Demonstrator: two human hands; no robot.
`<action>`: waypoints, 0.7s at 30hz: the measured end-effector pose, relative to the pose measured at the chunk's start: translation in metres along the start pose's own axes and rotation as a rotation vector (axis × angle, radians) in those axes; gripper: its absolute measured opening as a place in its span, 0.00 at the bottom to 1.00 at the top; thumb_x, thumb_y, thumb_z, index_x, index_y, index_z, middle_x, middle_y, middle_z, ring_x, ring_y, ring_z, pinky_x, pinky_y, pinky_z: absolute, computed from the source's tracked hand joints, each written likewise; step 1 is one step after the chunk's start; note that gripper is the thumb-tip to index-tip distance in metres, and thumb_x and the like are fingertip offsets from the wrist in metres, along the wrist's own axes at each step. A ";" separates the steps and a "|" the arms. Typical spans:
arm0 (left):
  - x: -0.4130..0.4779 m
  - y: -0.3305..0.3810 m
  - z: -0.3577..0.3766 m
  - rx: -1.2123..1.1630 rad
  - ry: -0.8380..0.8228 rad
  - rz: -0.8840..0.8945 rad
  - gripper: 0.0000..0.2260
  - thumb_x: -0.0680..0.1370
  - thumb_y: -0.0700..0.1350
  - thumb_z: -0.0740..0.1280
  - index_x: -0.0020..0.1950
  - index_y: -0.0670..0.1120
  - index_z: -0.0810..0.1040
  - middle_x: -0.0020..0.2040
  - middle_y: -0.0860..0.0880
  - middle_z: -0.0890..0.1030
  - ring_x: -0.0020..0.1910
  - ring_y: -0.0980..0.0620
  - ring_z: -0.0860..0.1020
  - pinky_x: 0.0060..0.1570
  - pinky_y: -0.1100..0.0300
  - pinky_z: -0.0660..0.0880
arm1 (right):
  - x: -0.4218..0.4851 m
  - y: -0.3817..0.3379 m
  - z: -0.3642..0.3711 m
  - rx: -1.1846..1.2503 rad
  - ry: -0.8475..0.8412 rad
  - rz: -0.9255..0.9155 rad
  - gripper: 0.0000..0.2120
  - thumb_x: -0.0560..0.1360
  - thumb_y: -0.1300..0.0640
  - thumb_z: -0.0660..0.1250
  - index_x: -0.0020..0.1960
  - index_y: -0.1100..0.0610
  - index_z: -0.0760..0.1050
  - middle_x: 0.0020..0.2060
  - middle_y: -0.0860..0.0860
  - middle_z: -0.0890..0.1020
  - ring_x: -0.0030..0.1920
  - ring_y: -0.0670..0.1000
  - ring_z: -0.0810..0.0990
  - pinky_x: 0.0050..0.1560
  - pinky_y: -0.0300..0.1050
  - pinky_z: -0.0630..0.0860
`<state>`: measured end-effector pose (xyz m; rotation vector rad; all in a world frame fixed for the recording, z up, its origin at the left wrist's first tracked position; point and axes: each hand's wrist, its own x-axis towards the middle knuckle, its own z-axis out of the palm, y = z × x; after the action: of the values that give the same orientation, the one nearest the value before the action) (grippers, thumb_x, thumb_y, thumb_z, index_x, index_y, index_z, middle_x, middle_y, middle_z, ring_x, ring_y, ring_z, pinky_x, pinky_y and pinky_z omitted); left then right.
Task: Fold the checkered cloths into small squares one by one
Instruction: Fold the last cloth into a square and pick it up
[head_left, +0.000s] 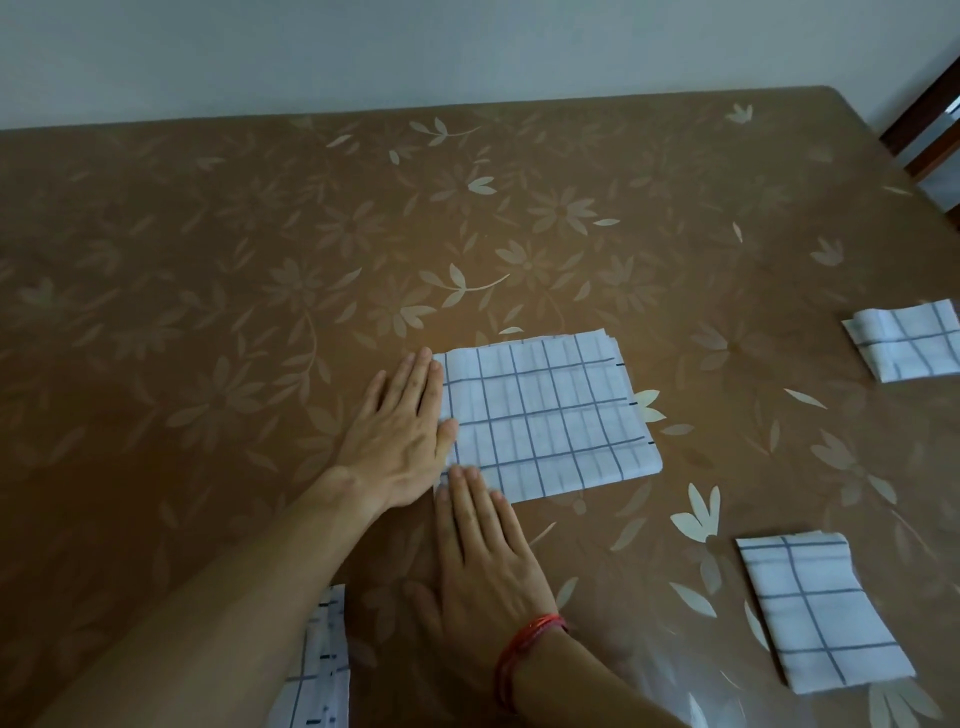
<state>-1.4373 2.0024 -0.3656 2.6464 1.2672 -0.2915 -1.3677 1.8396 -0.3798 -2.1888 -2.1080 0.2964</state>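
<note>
- The left hand (400, 436) lies flat with straight fingers and grips nothing. Its thumb side touches the left edge of the checkered cloth (545, 421).
- The right hand (483, 551) is also flat and open, just nearer the person than the left hand. Its fingertips rest on the cloth's near left corner.
- The cloth spreads away to the right of both hands on the brown flowered desk (260, 312). It is a layered rectangle, wider than it is deep.
- The step in hand looks like pressing the folded edge flat, with probably one more fold across to make a small square.
- To do it well, smooth outward from the hands toward the far right edge and keep the layers lined up. Then bring that edge over to the hands' side and match the grid lines before creasing.
- Four checkered cloths are in view:
  - the one being worked on;
  - a nearer folded cloth (826, 618), well to the right of the right hand;
  - a farther folded cloth (909, 338), beyond the nearer one;
  - a waiting cloth (322, 665), partly hidden under the left forearm.
- There are two hands and one red wristband (524, 649), on the right wrist.
</note>
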 end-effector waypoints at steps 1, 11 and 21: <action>0.001 0.001 -0.002 -0.010 -0.015 -0.010 0.29 0.82 0.57 0.38 0.78 0.45 0.36 0.79 0.47 0.35 0.77 0.52 0.34 0.77 0.50 0.38 | -0.003 0.000 0.000 0.003 -0.002 -0.005 0.37 0.77 0.37 0.53 0.73 0.66 0.64 0.73 0.62 0.63 0.75 0.58 0.60 0.72 0.57 0.57; 0.004 0.018 0.019 0.039 0.140 -0.134 0.33 0.79 0.60 0.35 0.79 0.42 0.42 0.80 0.45 0.42 0.79 0.50 0.39 0.75 0.46 0.37 | 0.006 0.032 -0.021 -0.021 0.014 0.075 0.37 0.77 0.39 0.52 0.73 0.67 0.62 0.73 0.63 0.64 0.74 0.58 0.62 0.71 0.57 0.61; 0.003 0.020 0.016 0.034 0.147 -0.125 0.31 0.81 0.59 0.39 0.79 0.42 0.42 0.80 0.44 0.43 0.78 0.49 0.39 0.76 0.46 0.39 | 0.002 0.071 -0.036 -0.040 -0.204 0.004 0.41 0.78 0.32 0.39 0.77 0.63 0.40 0.77 0.59 0.40 0.76 0.57 0.37 0.76 0.57 0.42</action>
<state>-1.4214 1.9880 -0.3796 2.6642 1.4886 -0.1388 -1.2905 1.8405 -0.3588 -2.2738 -2.2290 0.5029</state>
